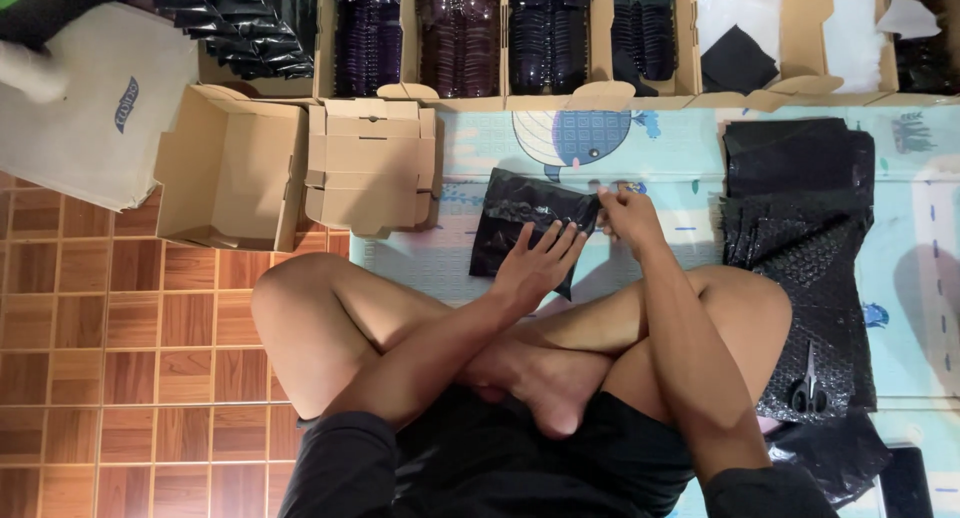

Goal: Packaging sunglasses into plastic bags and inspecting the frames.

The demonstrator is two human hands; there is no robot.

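Both hands on a black bubble-wrap packet on the play mat.

I see my left hand point(540, 263) lying open and flat on the black packet point(528, 230), near the mat point(680, 158)'s far edge, while my right hand point(625, 218) pinches its right end. Folded cardboard boxes point(370, 168) sit just left; a stack of black bubble wrap point(800, 228) with scissors point(809, 388) lies right.

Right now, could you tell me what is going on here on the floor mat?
A person sits cross-legged on the mat. The left hand lies flat on a black bubble-wrap pouch, while the right hand pinches its right edge. Folded cardboard boxes sit to the left, a stack of black bubble wrap with scissors to the right.
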